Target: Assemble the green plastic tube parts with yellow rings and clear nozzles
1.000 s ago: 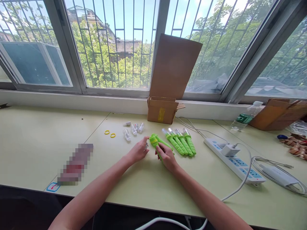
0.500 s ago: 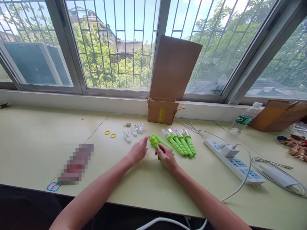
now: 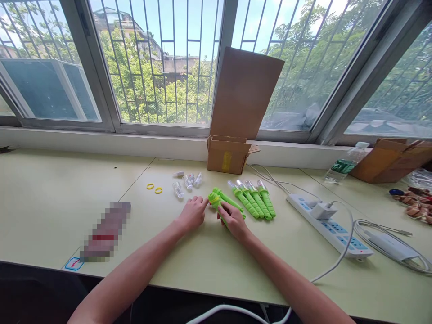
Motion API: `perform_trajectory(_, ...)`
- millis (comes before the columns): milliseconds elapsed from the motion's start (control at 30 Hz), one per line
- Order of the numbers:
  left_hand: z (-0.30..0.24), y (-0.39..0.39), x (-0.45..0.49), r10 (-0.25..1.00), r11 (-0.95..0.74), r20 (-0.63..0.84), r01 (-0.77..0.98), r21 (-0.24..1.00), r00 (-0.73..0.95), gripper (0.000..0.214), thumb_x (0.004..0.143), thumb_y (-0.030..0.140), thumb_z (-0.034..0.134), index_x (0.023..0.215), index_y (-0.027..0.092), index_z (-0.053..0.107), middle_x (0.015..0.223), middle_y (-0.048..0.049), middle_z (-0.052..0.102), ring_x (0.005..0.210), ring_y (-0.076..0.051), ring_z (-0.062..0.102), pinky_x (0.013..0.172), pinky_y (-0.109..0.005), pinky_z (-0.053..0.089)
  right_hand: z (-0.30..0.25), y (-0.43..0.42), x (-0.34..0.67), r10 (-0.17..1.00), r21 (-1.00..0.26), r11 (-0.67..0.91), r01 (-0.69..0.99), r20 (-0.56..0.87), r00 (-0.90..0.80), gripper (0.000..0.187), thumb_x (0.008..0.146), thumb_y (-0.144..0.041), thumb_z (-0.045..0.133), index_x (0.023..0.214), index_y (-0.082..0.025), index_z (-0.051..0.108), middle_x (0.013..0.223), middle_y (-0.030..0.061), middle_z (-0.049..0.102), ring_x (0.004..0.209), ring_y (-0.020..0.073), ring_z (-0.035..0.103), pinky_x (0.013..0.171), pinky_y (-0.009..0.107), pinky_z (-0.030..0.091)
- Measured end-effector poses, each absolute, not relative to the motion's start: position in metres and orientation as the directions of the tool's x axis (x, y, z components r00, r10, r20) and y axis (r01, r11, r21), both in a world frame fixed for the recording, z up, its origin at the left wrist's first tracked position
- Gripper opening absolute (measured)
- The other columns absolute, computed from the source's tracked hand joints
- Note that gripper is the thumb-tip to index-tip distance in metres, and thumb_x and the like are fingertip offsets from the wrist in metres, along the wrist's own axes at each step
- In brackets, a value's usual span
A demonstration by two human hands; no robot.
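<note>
Now, palms down, right hand clasps green tube, left hand pinching its top.

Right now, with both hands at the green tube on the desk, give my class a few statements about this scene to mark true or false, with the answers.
1. The right hand holds a green tube. True.
2. Four more green tubes lie side by side on the table. True.
3. The two yellow rings lie inside the cardboard box. False: they lie on the table, left of the clear caps.
4. Nothing is plugged into the power strip. False: a white adapter sits in it.
</note>
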State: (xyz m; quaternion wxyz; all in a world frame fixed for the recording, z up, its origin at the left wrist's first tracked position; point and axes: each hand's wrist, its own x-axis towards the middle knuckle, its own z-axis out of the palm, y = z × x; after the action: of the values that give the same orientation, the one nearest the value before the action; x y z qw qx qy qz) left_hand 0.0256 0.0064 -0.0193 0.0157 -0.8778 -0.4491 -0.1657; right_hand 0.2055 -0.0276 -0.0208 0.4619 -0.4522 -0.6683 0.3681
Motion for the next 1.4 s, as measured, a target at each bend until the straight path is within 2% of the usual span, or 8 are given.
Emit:
perform_trajectory(167, -0.023, 0.007, 0.026, 0.791, -0.587, 0.328, 0.792, 0.166, 0.518, 0.035, 0.081, 0.009, 0.042, 0.113, 0.02, 0.05, 0.098, -0.009, 0.056, 0.096, -0.025, 0.051, 0.082, -0.038, 0.042, -0.021, -0.027, 0.206, 0.946, -0.905, 0.322, 0.279, 0.299, -0.123, 0.032, 0.087, -0.05, 0.05, 0.073, -0.021, 0.054, 0.065, 0.0018, 0.059, 0.049, 0.0127, 0.05, 0.046, 0.027, 0.04)
perform_trajectory(400, -0.026, 0.005, 0.027, 0.802, -0.582, 0.334, 0.773, 0.251, 0.495, 0.037, 0.083, 0.023, 0.052, 0.12, 0.021, 0.047, 0.123, -0.0129, 0.047, 0.111, -0.028, 0.047, 0.092, -0.043, 0.04, -0.022, -0.026, 0.206, 0.945, -0.9, 0.326, 0.288, 0.301, -0.128, 0.029, 0.089, -0.047, 0.049, 0.077, -0.021, 0.057, 0.065, 0.0013, 0.059, 0.047, 0.0123, 0.049, 0.045, 0.027, 0.039)
perform_trajectory(533, -0.026, 0.005, 0.027, 0.8, -0.584, 0.344, 0.769, 0.26, 0.492, 0.036, 0.084, 0.025, 0.054, 0.119, 0.022, 0.047, 0.126, -0.0116, 0.046, 0.115, -0.028, 0.045, 0.094, -0.043, 0.04, -0.023, -0.026, 0.205, 0.944, -0.902, 0.327, 0.281, 0.302, -0.128, 0.029, 0.089, -0.047, 0.049, 0.076, -0.021, 0.055, 0.065, 0.0008, 0.058, 0.048, 0.0123, 0.049, 0.045, 0.026, 0.039)
perform_trajectory(800, -0.023, 0.008, 0.028, 0.761, -0.644, 0.334, 0.71, 0.286, 0.556, 0.015, 0.084, 0.018, 0.053, 0.099, 0.02, 0.052, 0.105, -0.0065, 0.058, 0.103, -0.024, 0.051, 0.087, -0.038, 0.041, -0.024, -0.025, 0.207, 0.944, -0.901, 0.329, 0.284, 0.304, -0.13, 0.032, 0.088, -0.05, 0.05, 0.072, -0.022, 0.053, 0.065, 0.0006, 0.058, 0.049, 0.0131, 0.049, 0.047, 0.027, 0.04)
perform_trajectory(1000, -0.022, 0.009, 0.027, 0.766, -0.633, 0.339, 0.735, 0.245, 0.547, 0.013, 0.088, 0.021, 0.052, 0.101, 0.02, 0.055, 0.098, -0.006, 0.058, 0.096, -0.022, 0.053, 0.083, -0.036, 0.041, -0.025, -0.024, 0.207, 0.945, -0.902, 0.324, 0.284, 0.298, -0.131, 0.035, 0.087, -0.052, 0.05, 0.069, -0.022, 0.051, 0.065, 0.0013, 0.058, 0.049, 0.0137, 0.049, 0.046, 0.027, 0.039)
perform_trajectory(1133, -0.02, 0.011, 0.026, 0.763, -0.62, 0.432, 0.735, 0.275, 0.481, 0.016, 0.092, 0.024, 0.045, 0.105, 0.02, 0.054, 0.099, -0.007, 0.059, 0.093, -0.022, 0.053, 0.082, -0.035, 0.043, -0.022, -0.026, 0.206, 0.947, -0.905, 0.32, 0.279, 0.295, -0.128, 0.034, 0.087, -0.052, 0.05, 0.073, -0.021, 0.053, 0.065, 0.0009, 0.058, 0.048, 0.0128, 0.049, 0.046, 0.026, 0.04)
perform_trajectory(1267, -0.017, 0.014, 0.023, 0.723, -0.647, 0.59, 0.651, 0.397, 0.359, 0.02, 0.095, 0.03, 0.04, 0.106, 0.019, 0.053, 0.099, -0.0078, 0.06, 0.093, -0.021, 0.054, 0.082, -0.035, 0.044, -0.021, -0.026, 0.205, 0.947, -0.902, 0.32, 0.288, 0.297, -0.123, 0.032, 0.088, -0.05, 0.05, 0.076, -0.021, 0.055, 0.065, 0.0008, 0.058, 0.048, 0.0124, 0.049, 0.046, 0.026, 0.039)
perform_trajectory(1400, -0.014, 0.014, 0.019, 0.718, -0.628, 0.67, 0.594, 0.504, 0.19, 0.02, 0.094, 0.034, 0.043, 0.097, 0.019, 0.055, 0.092, -0.0069, 0.06, 0.087, -0.019, 0.055, 0.079, -0.033, 0.045, -0.021, -0.027, 0.205, 0.944, -0.897, 0.33, 0.294, 0.306, -0.125, 0.033, 0.088, -0.05, 0.05, 0.071, -0.022, 0.053, 0.063, 0.0003, 0.057, 0.047, 0.0124, 0.049, 0.046, 0.027, 0.039)
